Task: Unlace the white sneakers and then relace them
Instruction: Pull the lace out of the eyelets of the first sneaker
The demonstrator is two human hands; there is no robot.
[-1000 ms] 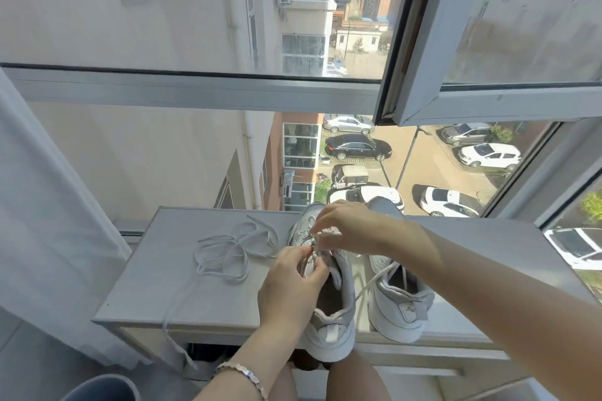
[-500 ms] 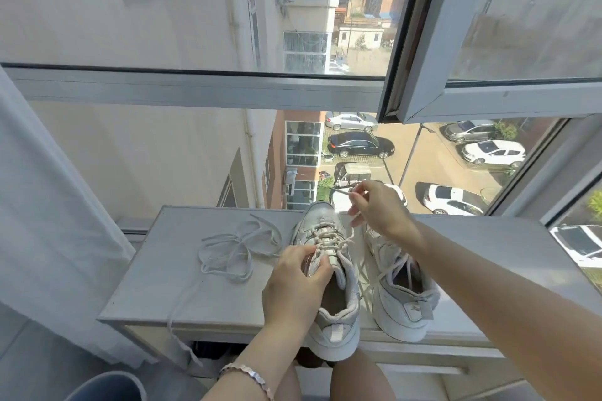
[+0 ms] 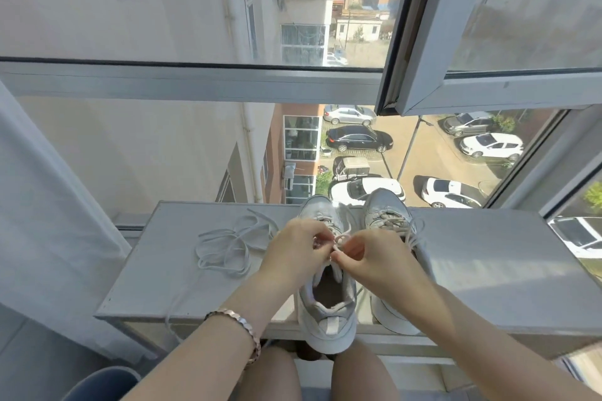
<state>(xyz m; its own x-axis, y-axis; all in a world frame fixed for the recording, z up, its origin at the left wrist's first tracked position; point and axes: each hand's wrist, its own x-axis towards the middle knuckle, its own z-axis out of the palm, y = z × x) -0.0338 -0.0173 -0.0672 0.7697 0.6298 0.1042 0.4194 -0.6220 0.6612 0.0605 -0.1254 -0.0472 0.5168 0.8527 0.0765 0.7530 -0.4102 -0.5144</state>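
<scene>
A window [image 3: 195, 81] rises behind the ledge [image 3: 488, 270], with one sash angled inward above the ledge's right half. Through the glass, far below the ledge, parked cars [image 3: 358, 138] stand in a yard. A white curtain [image 3: 49, 205] hangs at the ledge's left end.

The grey ledge carries both white shoes side by side near its middle, toes toward its far edge. The sneaker [image 3: 329, 312] lies with its heel jutting over the ledge's near edge, above the person's knees. Any print on its white heel tab is too blurred to read. The other sneaker [image 3: 387, 205] sits just to its right on the ledge. It is laced across the forefoot, and its rear is partly hidden by the right forearm.

The left hand [image 3: 293, 251] and right hand [image 3: 374, 257] meet over the ledge's middle, above the sneaker's tongue, fingertips almost touching. The left hand's fingers are curled and pinch the lace [image 3: 338, 241] at the upper eyelets. The right hand's thumb and forefinger nip a small loop of the same lace.

A loose lace [image 3: 228, 244] lies tangled on the ledge's left half, one end trailing over the near edge. A blue bin [image 3: 101, 384] stands below the ledge's left corner. A rose-gold bracelet [image 3: 241, 325] circles the left wrist, just in front of the ledge's near edge.
</scene>
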